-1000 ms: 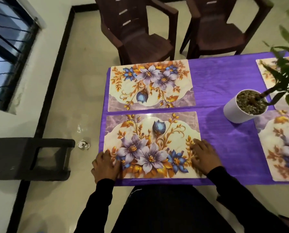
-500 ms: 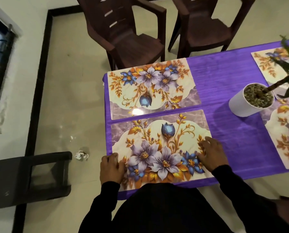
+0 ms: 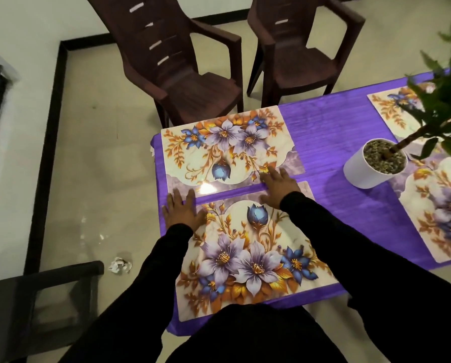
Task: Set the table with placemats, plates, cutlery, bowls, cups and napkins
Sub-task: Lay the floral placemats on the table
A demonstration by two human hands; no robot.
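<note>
Table w/ purple cloth [image 3: 331, 132]. On it: 4 flower mats, near left [image 3: 248, 258], far left [image 3: 227, 145], near right [image 3: 439, 208], far right [image 3: 392, 111]. White plant pot [image 3: 363, 171] betw. them.

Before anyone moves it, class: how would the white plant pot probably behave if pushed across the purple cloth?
The pot would probably feel heavy for its size, as it is filled with gravel. It may tip rather than slide: the plant leans out to one side and reaches well past the rim. The tablecloth might also bunch up or drag along under it.
</note>
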